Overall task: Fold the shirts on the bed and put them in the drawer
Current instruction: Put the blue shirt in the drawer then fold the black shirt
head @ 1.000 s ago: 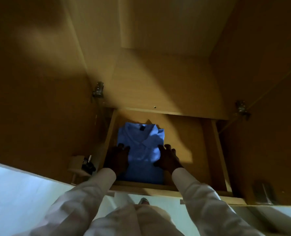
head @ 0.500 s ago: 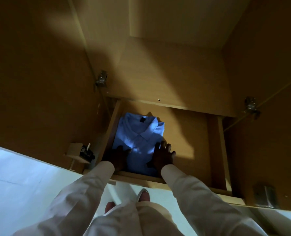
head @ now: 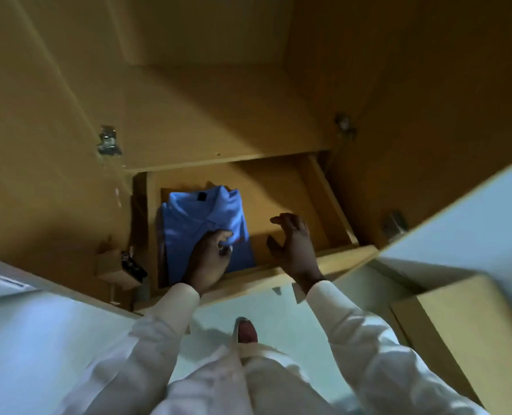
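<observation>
A folded blue collared cotton shirt (head: 200, 223) is seen lying flat in an open light-wooden drawer (head: 323, 260), against the drawer's left wall, with its collar turned toward the back and a small dark neck label (head: 201, 196) showing. The right half of the drawer bottom is left bare. The left hand (head: 208, 260) is held over the shirt's near right corner, the wrist crossing the drawer's front rim; its fingers (head: 225, 235) are curled above the fabric near the shirt's right edge, but whether the cloth is pinched or merely touched cannot be told through the blur. The right hand (head: 293, 247) is held to the right of the shirt, apart from it, over the bare wood; its fingers (head: 281, 218) are spread and loosely bent, and nothing is held in them. Both arms are covered by white long sleeves (head: 170, 319). The drawer is set low in a wooden wardrobe, whose doors stand open to either side; a metal hinge (head: 108, 141) is fixed on the left and another hinge (head: 345, 124) on the right. A small brown cardboard box (head: 114, 266) with something dark at its edge is seen left of the drawer. A pale floor (head: 54, 339) lies below, and the tip of a foot (head: 245, 330) is visible between the arms.
</observation>
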Available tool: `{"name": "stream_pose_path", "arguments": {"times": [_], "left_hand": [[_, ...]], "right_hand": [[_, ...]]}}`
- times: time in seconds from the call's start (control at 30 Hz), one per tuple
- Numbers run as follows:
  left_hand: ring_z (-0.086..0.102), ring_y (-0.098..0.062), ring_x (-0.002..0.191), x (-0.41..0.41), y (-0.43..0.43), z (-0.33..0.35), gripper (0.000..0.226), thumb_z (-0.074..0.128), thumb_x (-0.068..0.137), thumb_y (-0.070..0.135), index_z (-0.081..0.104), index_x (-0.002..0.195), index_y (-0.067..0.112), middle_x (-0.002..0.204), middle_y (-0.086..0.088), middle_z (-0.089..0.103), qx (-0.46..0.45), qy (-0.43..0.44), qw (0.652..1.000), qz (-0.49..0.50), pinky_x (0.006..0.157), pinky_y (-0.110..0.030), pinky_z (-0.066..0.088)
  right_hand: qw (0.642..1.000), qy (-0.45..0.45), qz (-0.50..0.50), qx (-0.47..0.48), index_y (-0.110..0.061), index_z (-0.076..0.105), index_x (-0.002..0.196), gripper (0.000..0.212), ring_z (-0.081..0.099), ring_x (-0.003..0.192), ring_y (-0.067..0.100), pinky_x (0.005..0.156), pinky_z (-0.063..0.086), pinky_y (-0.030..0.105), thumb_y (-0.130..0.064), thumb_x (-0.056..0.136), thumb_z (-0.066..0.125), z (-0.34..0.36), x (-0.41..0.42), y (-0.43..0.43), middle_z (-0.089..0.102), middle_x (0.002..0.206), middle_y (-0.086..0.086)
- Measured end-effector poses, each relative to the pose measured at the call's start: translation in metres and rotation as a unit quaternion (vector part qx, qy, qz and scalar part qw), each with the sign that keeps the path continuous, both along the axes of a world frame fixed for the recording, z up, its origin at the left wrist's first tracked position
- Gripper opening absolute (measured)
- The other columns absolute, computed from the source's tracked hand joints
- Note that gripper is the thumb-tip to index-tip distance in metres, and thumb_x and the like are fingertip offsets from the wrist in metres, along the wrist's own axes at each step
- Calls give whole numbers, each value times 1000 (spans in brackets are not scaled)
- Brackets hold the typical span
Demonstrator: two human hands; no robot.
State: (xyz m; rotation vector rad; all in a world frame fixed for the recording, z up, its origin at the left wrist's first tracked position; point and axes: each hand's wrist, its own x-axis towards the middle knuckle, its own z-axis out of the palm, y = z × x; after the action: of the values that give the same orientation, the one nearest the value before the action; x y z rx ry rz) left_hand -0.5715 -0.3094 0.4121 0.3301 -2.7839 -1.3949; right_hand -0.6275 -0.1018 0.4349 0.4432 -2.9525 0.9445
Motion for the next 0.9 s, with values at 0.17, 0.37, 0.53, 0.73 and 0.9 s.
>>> {"name": "stream_pose_path", "arguments": {"times": [0.17,0.37,0.53,0.73,0.9], "left_hand": [[63,-6,93,44,40,15,32,61,85,4,68,111,22,105,5,66,46,66,992,-93,84,-17,47],[63,-9,91,141,78,-37,42,65,90,16,53,127,29,109,9,62,90,-109,942,-305,77,-12,44],[64,-7,91,223,111,-100,30,67,90,23,61,119,28,105,9,66,114,-228,893,-370,82,-22,48],[63,-1,86,280,139,-199,39,66,88,20,55,124,32,100,10,66,139,-285,870,-378,74,-13,44],[64,-4,90,304,161,-302,34,66,88,19,60,120,27,98,7,69,145,-291,879,-349,85,-22,48]], "right_hand": [[985,14,-160,-63,-23,62,123,36,57,112,22,93,52,36,-28,87,67,-4,95,44,54,128,-2],[933,-100,-333,-98,-26,70,103,16,68,85,3,77,58,36,-27,87,70,-54,254,84,69,100,-15],[903,-196,-382,-19,-24,69,109,23,61,106,15,92,50,31,-28,87,69,-93,350,111,65,112,-4],[871,-323,-368,43,-19,66,117,32,56,117,28,97,44,31,-28,86,71,-175,424,143,62,122,5],[871,-310,-377,53,-22,67,116,31,59,108,25,94,48,36,-28,85,71,-256,462,168,63,117,3]]}}
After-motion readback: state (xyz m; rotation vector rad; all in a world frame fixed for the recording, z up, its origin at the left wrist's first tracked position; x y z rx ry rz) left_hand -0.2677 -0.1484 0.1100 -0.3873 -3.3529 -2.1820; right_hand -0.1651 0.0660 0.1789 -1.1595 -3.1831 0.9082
